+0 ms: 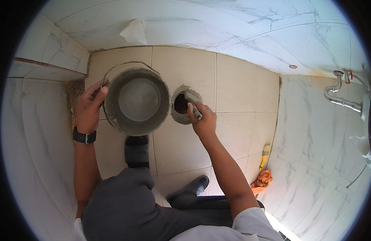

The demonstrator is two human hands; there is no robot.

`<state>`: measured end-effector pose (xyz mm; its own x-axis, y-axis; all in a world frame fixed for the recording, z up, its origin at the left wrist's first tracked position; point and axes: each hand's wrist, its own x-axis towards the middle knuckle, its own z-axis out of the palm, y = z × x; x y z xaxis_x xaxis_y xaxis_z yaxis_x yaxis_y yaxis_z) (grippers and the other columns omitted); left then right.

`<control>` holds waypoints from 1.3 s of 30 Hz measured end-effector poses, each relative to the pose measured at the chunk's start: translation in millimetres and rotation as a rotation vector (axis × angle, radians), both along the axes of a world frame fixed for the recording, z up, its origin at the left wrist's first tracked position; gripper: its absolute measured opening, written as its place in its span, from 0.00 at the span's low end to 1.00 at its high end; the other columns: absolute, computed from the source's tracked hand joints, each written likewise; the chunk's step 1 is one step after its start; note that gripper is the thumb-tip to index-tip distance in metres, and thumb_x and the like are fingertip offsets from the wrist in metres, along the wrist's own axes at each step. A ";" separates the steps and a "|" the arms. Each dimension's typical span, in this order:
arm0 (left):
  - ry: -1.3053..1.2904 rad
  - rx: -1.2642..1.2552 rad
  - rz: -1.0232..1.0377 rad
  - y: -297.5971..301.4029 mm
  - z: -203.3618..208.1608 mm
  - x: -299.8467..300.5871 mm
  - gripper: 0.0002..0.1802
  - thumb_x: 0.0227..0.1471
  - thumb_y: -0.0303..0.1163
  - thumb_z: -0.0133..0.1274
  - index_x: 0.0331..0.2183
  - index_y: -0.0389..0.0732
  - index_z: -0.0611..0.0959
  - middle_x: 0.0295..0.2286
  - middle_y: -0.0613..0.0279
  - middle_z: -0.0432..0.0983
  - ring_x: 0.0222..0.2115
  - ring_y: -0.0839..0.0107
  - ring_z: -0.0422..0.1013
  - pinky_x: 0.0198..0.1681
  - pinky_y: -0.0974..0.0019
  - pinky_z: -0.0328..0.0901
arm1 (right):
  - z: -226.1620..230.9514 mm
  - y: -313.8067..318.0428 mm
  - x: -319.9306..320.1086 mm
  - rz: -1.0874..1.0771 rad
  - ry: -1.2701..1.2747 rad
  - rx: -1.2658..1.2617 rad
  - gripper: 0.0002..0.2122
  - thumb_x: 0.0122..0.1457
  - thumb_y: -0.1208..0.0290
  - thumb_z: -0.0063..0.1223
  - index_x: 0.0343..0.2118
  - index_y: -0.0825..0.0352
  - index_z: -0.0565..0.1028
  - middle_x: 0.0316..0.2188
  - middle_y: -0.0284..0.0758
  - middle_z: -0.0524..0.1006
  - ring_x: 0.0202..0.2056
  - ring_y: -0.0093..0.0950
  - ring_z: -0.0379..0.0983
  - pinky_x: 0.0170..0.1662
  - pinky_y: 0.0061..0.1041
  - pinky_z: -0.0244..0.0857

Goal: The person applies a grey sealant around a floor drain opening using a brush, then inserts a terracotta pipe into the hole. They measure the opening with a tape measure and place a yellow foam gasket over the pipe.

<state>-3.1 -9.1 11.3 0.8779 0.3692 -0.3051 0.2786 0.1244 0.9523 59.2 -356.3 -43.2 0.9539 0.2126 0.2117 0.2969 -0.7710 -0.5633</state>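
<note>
A round bucket (163,94) smeared with grey cement stands on the beige tiled floor, with watery grey stuff (139,99) at its bottom. My left hand (89,105), a black watch strap on its wrist, is closed on the left side of the bucket, thumb and fingers at the rim beside the wire handle (127,62). In my right hand (204,120) is a small trowel (198,114), held by its cement-stained handle. Its blade reaches over the upper right edge of a dark round floor hole (180,103). Wet grey cement (181,117) rings this hole.
White marbled wall tiles (173,28) enclose the floor. A yellow-handled paintbrush (264,156) and a crumpled orange cloth (262,181) lie along the right wall. Metal drain piping (342,101) sticks out at the far right. My feet stand below the bucket and hole.
</note>
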 end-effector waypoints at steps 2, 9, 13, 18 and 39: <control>0.007 0.027 -0.002 -0.7 2.1 -0.7 0.28 0.59 0.40 0.59 0.54 0.31 0.77 0.49 0.53 0.77 0.49 0.70 0.72 0.57 0.67 0.62 | 1.9 -4.2 -1.5 -0.005 0.005 -0.038 0.12 0.56 0.63 0.65 0.34 0.67 0.80 0.23 0.43 0.79 0.24 0.41 0.77 0.27 0.34 0.70; -0.003 0.000 0.010 -0.4 -1.3 2.0 0.27 0.57 0.41 0.62 0.51 0.32 0.80 0.43 0.55 0.81 0.44 0.73 0.74 0.50 0.69 0.67 | 42.8 -10.0 22.8 -0.064 0.143 -0.196 0.15 0.57 0.59 0.63 0.26 0.68 0.81 0.19 0.44 0.79 0.22 0.42 0.78 0.26 0.33 0.70; 0.034 0.014 -0.008 1.8 -2.0 0.4 0.24 0.58 0.40 0.59 0.51 0.35 0.80 0.43 0.59 0.80 0.45 0.75 0.73 0.51 0.69 0.65 | 72.7 -8.4 43.0 -0.062 0.335 -0.142 0.17 0.58 0.58 0.63 0.29 0.72 0.82 0.18 0.40 0.79 0.20 0.27 0.77 0.28 0.25 0.69; -0.006 0.024 -0.018 1.5 -0.6 1.8 0.26 0.56 0.40 0.62 0.50 0.31 0.81 0.40 0.55 0.82 0.41 0.75 0.75 0.48 0.70 0.68 | 69.3 -7.7 52.9 0.072 0.535 -0.098 0.16 0.59 0.60 0.62 0.31 0.73 0.82 0.18 0.38 0.79 0.21 0.22 0.74 0.28 0.23 0.68; -0.040 0.023 -0.041 2.0 -9.2 0.6 0.25 0.57 0.41 0.60 0.51 0.35 0.81 0.41 0.62 0.81 0.43 0.77 0.73 0.50 0.72 0.65 | 55.5 30.1 71.8 0.449 0.564 -0.430 0.15 0.54 0.59 0.63 0.28 0.70 0.81 0.17 0.48 0.76 0.21 0.46 0.75 0.28 0.38 0.70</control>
